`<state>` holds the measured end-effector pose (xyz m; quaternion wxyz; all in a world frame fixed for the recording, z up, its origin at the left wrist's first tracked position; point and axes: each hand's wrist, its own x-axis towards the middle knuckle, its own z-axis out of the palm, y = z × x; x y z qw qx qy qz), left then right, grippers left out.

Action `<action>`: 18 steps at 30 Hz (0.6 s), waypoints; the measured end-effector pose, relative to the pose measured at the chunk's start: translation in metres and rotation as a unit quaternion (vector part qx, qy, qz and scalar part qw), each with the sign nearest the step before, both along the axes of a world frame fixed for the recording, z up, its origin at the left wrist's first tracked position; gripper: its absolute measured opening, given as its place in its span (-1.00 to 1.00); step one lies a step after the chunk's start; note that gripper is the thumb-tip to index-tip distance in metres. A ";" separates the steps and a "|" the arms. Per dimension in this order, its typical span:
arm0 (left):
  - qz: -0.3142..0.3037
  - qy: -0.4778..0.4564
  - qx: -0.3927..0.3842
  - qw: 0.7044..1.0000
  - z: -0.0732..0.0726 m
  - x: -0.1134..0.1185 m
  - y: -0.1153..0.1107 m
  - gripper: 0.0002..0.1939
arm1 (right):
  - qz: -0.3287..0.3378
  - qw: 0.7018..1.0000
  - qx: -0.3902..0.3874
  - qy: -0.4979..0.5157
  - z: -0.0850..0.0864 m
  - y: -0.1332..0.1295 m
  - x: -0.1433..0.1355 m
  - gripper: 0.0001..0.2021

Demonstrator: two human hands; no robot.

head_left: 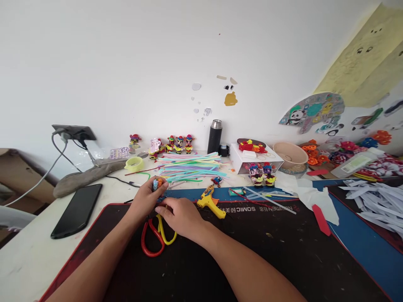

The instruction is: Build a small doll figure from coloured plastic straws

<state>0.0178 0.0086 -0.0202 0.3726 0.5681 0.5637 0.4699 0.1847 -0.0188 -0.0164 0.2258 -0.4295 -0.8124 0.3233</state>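
From where I sat, the relation that counted was the short offset between the two hands. The left hand (147, 195) had its grip closed on a small blue-and-orange piece (160, 182), held up at the thumb and fingertips near the far edge of the black mat (252, 251). Measured from the fingertips of the right hand (182, 214), that piece lay at about 12 o'clock — near, with the left hand plainly the closer one, since it had hold of it. I could not make out the piece's long axis; too little of it showed past the fingers. The right grip had thumb and forefinger drawn close, but I could not tell whether they met or had anything pinched between them. Just below, at 6 o'clock from the fingertips, the scissors (152, 254) lay with their red and yellow handles spread towards me, blades hidden. The yellow glue gun (214, 206) was on the mat at 3 o'clock from the right hand — its handle pointing to about 4 o'clock, the nearer reach being the right hand's.
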 end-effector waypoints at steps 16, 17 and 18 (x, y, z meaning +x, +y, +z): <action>0.082 0.097 0.045 0.991 0.015 0.003 -0.010 -0.54 | 0.016 1.000 0.013 -0.021 -0.001 -0.001 0.000 -0.69; 0.084 0.096 0.047 0.991 0.016 0.003 -0.011 -0.54 | 0.017 0.999 0.014 -0.023 0.000 -0.001 0.000 -0.69; 0.084 0.093 0.049 0.991 0.017 0.004 -0.012 -0.54 | 0.018 0.999 0.015 -0.024 0.000 -0.001 0.000 -0.69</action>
